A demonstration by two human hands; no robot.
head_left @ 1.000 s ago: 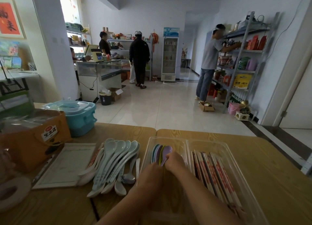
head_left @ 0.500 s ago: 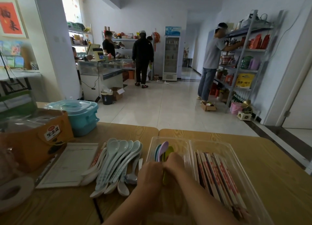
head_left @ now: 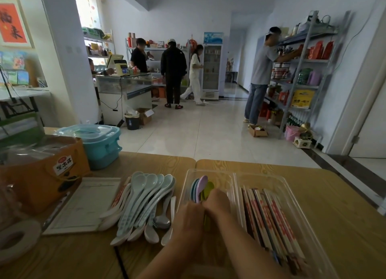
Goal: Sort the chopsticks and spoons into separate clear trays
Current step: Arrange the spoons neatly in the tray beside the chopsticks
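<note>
Both left hand (head_left: 189,218) and right hand (head_left: 217,203) pinch coloured spoons (head_left: 199,187) in clear tray (head_left: 208,171).

Daylight from the far window (head_left: 87,9) leaves the near counter (head_left: 334,216) dim; frame edges bend and blur.

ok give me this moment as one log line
left hand, right hand: both at coloured spoons in left tray, grip unclear | chopsticks: in right tray | pale spoons: on table

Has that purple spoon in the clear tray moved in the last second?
Yes. The purple spoon has tipped up, its bowl now nearer the far rim of the left clear tray than a second ago.
</note>
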